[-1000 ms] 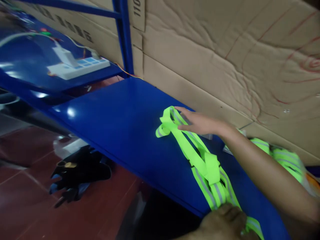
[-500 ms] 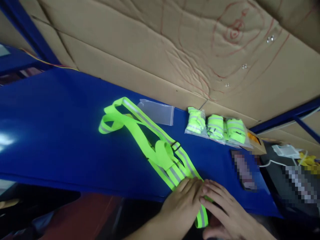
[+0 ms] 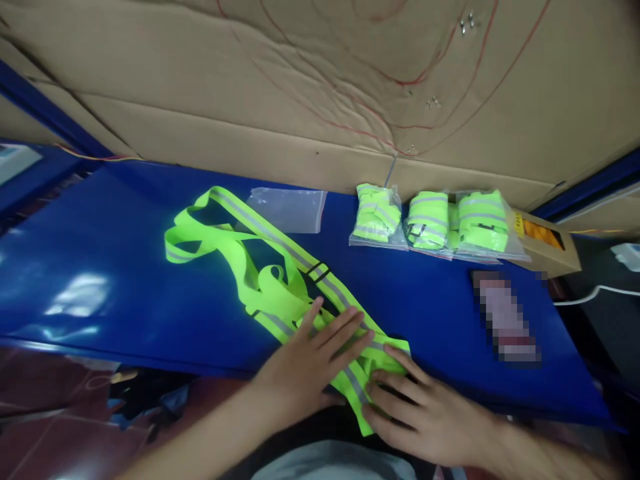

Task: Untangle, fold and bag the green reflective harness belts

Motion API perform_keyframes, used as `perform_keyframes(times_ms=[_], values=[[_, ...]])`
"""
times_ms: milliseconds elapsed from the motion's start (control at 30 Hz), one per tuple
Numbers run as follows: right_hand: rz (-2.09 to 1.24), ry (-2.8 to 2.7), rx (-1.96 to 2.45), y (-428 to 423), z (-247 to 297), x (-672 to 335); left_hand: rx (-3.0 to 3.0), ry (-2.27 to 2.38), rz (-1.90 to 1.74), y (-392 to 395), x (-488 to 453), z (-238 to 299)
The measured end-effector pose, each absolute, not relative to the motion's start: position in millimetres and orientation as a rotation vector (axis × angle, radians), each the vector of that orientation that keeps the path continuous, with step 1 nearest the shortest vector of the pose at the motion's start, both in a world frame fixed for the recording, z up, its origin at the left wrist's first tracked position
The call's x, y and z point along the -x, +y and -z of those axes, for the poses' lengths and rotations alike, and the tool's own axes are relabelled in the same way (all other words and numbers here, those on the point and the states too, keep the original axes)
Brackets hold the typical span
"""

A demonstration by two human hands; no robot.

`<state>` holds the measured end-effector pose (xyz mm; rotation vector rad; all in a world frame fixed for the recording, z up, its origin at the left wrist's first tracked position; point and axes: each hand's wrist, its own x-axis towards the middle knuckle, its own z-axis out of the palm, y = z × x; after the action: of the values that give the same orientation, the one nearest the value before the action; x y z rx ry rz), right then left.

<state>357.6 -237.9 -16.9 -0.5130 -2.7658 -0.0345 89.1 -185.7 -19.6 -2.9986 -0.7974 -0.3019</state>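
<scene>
A neon-yellow reflective harness of elastic straps with grey stripes and black buckles lies across the blue table. Its far loops are loose at the left, while the near straps are gathered at the table's front edge. My left hand rests on the gathered straps, palm down, fingers spread. At the near end my right hand has its bent fingers on the folded straps; its thumb is hidden. Just behind the harness is a flat clear zip bag.
Clear bags with folded neon straps, a left one, a middle one and a right one, stand against the cardboard wall. An open carton is beside them. A blurred-out flat object lies on the blue table.
My left hand has moved left from beside my right hand and spread its fingers over the straps. The view has swung, so the bags appear higher.
</scene>
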Motion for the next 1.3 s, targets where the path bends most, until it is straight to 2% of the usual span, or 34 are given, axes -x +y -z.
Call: perform_keyframes(times_ms=[267, 533, 833, 967, 1167, 1300], values=[[0.115, -2.735, 0.276, -236, 25, -366, 3.254, -0.688, 0.326, -154, -71, 17], [0.121, -2.804, 0.427, -242, 24, -361, 3.252, -0.610, 0.418, -150, -67, 26], [0.101, -2.803, 0.343, -242, 18, -352, 3.168, -0.746, 0.462, -148, -63, 26], [-0.193, -2.855, 0.401, -231, 2, -345, 3.139, -0.752, 0.442, -140, -59, 27], [-0.998, -2.920, 0.643, -178, -29, -317, 3.204, -0.632, 0.408, -106, -55, 27], [-1.066, -2.955, 0.663, -152, -27, -291, 3.236, -0.548, 0.441, -83, -56, 27]])
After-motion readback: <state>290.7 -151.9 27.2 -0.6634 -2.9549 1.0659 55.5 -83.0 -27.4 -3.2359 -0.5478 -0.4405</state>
